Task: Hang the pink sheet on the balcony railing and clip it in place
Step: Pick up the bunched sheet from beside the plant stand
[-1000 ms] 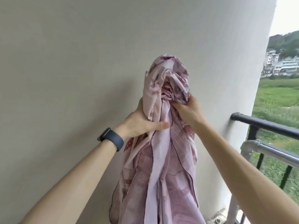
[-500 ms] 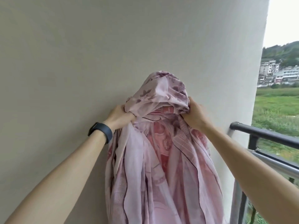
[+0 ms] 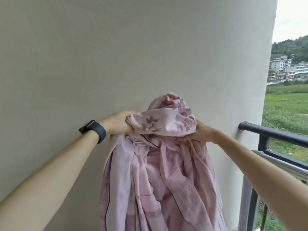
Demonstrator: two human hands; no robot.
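Two bare forearms reach up from the bottom corners of the view, one from lower left, one from lower right. A dark smartwatch point(image 3: 94, 132) sits on the left wrist.

The left grip point(image 3: 119, 122) is clenched on the pink sheet point(image 3: 160, 180), fingers curled round a bunched fold at the cloth's upper left. The right grip point(image 3: 202, 134) is grasping the same sheet at its upper right, fingers dug into the gathered cloth. Btwn the two grips a band of fabric w/ a mauve leaf print is pulled across. Above it a crumpled hump of cloth rises a little higher than both hands.

The rest of the sheet hangs in long loose folds, paler pink on the left and deeper pink w/ a woven check pattern in the middle and right. A thin dark line runs along some edges. The sheet goes out of the bottom of the frame, so its lower end can't be seen. It is held up in the air in front of the wall point(image 3: 116, 55), left of the balcony railing point(image 3: 275, 134) and apart from it.

The wall is plain off-white and fills most of the view. The railing stands at right: a black top bar meeting the wall's edge, black posts, and a silver pipe point(image 3: 283, 162) just below the top bar.

Beyond lie a green field point(image 3: 286, 110), then pale multi-storey buildings point(image 3: 286, 69), a wooded hill point(image 3: 293, 49) and an overcast sky point(image 3: 291, 17).
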